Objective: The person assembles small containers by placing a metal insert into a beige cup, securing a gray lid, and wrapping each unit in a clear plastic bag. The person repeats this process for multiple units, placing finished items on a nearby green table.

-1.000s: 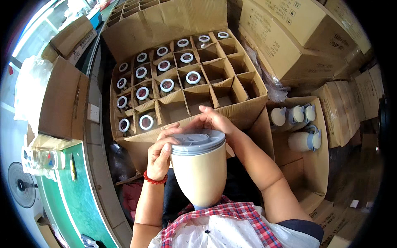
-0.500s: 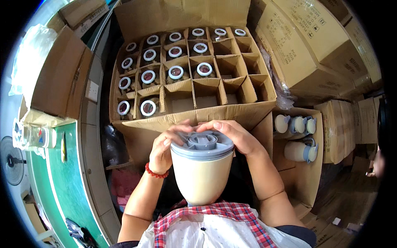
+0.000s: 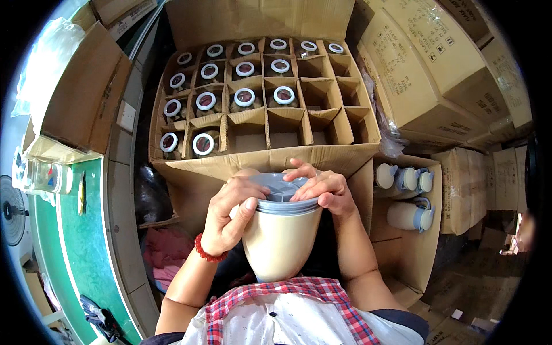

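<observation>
A cream jug (image 3: 282, 244) with a grey-blue lid (image 3: 287, 208) stands upright against my plaid-trimmed front. My left hand (image 3: 227, 213), with a red bead bracelet at its wrist, wraps round the left side of the lid and the rim, the thumb down on the jug's upper wall. On the other side my right hand (image 3: 330, 192) grips the lid, its curled fingers over the top face and its thumb by the edge. Both hands partly cover the lid's raised centre. The jug's handle, if any, is hidden.
Ahead, a divided carton (image 3: 247, 158) holds several glass jars (image 3: 244, 98) with white-rimmed tops. At right, an open carton (image 3: 422, 276) contains several cream jugs (image 3: 402, 215). Stacked cartons (image 3: 397, 75) rise behind it. A green table (image 3: 86, 247) runs along the left, bearing a yellow cutter (image 3: 81, 192).
My right hand has moved from the lid's right edge onto its top, fingers now curled. The left hand has closed further round the rim, and the lid looks tipped slightly differently.
</observation>
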Demonstrator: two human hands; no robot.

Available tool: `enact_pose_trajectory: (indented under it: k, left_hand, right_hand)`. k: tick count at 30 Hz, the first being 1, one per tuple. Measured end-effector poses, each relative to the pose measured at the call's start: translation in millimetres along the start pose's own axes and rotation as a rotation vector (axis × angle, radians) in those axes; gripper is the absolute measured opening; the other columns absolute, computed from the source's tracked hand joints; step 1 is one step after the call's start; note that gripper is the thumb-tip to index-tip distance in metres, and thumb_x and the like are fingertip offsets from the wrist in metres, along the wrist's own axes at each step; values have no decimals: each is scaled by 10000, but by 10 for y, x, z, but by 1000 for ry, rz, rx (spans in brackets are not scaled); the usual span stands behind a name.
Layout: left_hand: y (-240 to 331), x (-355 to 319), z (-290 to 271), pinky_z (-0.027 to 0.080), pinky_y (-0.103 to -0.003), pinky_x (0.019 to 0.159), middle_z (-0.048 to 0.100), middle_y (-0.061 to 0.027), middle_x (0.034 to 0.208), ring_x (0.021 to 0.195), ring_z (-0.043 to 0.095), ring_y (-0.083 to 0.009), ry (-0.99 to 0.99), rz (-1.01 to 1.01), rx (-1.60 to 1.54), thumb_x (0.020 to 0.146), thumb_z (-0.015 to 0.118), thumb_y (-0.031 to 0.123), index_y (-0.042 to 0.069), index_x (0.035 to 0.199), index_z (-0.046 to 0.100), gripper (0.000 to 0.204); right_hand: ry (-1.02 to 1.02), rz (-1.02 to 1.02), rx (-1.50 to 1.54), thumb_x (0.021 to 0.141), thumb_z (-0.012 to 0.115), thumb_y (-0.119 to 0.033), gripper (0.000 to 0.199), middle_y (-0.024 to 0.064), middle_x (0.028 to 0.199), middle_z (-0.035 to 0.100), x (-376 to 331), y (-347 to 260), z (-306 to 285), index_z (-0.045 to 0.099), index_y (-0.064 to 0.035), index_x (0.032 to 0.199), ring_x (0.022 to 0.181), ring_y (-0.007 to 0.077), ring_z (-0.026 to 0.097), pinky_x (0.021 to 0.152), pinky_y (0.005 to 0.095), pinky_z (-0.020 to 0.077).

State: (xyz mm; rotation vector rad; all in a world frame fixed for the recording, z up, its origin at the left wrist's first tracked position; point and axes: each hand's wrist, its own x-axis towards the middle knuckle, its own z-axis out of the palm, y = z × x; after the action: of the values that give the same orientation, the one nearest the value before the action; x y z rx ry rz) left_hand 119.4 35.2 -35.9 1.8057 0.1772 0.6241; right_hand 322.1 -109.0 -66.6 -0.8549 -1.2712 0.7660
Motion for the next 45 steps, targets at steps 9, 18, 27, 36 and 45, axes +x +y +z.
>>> enact_pose_trajectory:
  k: [9,18,27,36,45]
  left_hand:
    - [-48,-3,-69,432,-374,883,677,-120,1001,957,603,-243,-38,-104,-143,956,554,216,14,940,678,238]
    - [474,114,254,380,-359,797,650,-35,915,799,554,-230,-41,90,501,835,651,113,98,921,683,93]
    - [125,-13,-159,417,-411,950,661,-130,966,999,586,-296,-86,-20,3,930,531,156,-7,952,677,220]
    - [574,309,258,414,-399,947,680,-58,926,960,633,-270,-186,206,384,870,641,190,78,914,708,138]
    - [-501,13,-243,320,-449,1085,540,-197,1310,1330,388,-326,-232,-309,-940,978,526,254,2,958,686,300]
  right_hand:
    - [136,180,-349,878,671,-187,147,76,963,724,39,-426,306,723,-66,944,1073,213,627,1119,463,239]
    - [213,-4,321,891,636,-248,222,104,869,695,-252,234,38,712,-42,858,941,264,601,1086,453,288]
    - [168,277,34,1006,466,-343,399,98,1086,685,137,155,77,693,-14,1009,992,205,637,927,346,467]
    - [-124,713,650,1033,356,-437,578,146,1350,532,34,1052,-292,491,36,1336,1229,201,510,1038,325,413]
    - [-282,740,-425,1035,314,-444,623,212,1402,483,107,-626,-48,406,52,1399,1314,276,458,1118,356,323]
